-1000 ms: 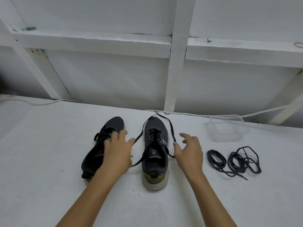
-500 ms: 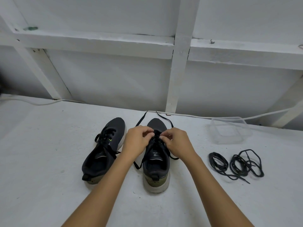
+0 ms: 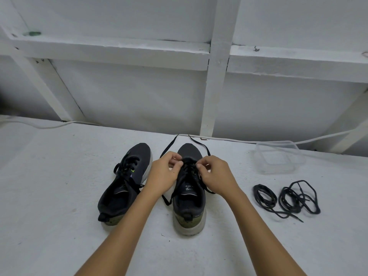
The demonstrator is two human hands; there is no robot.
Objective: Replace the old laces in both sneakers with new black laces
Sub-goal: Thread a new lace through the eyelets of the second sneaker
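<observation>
Two dark grey sneakers stand side by side on the white surface, toes pointing away from me. The right sneaker (image 3: pixel 189 198) has its old black lace (image 3: pixel 204 147) untied, with loose ends trailing past the toe and beside the shoe. My left hand (image 3: pixel 164 175) and my right hand (image 3: pixel 216 176) both pinch that lace at the upper eyelets, over the tongue. The left sneaker (image 3: pixel 127 180) is still laced and nobody touches it. Two coiled new black laces (image 3: pixel 286 198) lie to the right of the shoes.
A clear plastic container (image 3: pixel 277 158) stands behind the coiled laces at the right. A white cable (image 3: pixel 239 139) runs along the foot of the white framed wall (image 3: pixel 215 92) at the back.
A second ago both hands hovered open beside the right sneaker. They then closed in on its lacing and pinched the lace; since half a second ago they have barely shifted.
</observation>
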